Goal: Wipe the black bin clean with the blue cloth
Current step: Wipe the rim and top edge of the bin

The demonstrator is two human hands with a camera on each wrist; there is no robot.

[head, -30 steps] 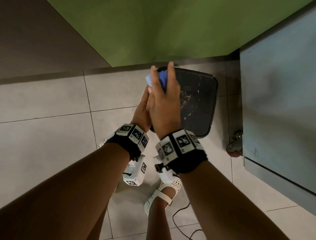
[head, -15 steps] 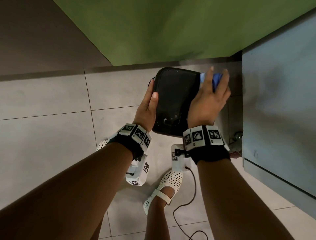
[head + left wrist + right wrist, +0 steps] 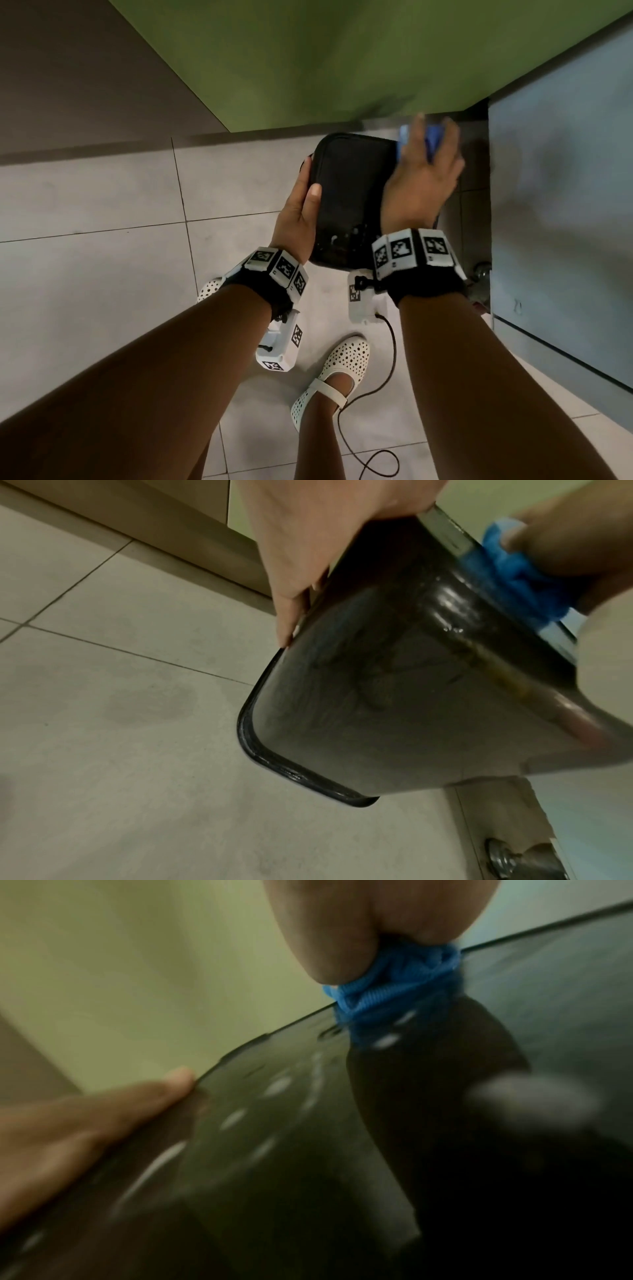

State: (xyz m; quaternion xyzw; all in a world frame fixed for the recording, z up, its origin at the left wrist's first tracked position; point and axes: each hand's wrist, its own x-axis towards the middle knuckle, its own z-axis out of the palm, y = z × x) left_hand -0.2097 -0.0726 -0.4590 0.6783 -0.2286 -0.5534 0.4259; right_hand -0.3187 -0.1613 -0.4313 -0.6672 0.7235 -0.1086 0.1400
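The black bin (image 3: pixel 346 198) is held tilted above the tiled floor, one broad side facing up. My left hand (image 3: pixel 301 205) grips its left edge, thumb on top and fingers round the far side. My right hand (image 3: pixel 424 171) presses the bunched blue cloth (image 3: pixel 433 140) onto the bin's far right corner. In the left wrist view the bin's wall (image 3: pixel 394 696) shows a brownish streak, and the cloth (image 3: pixel 514 569) sits at its top edge. The right wrist view is blurred, with the cloth (image 3: pixel 387 999) pinched under my fingertips on the wet bin face (image 3: pixel 274 1150).
A green panel (image 3: pixel 308 61) stands just behind the bin. A grey-blue cabinet (image 3: pixel 565 205) on a castor (image 3: pixel 481 274) is close on the right. My white shoe (image 3: pixel 342 370) and a black cable (image 3: pixel 387 377) lie on the floor below.
My right hand swept the cloth from the bin's far left corner to its far right corner. The white smears on the face no longer show. The left hand's thumb came onto the top.
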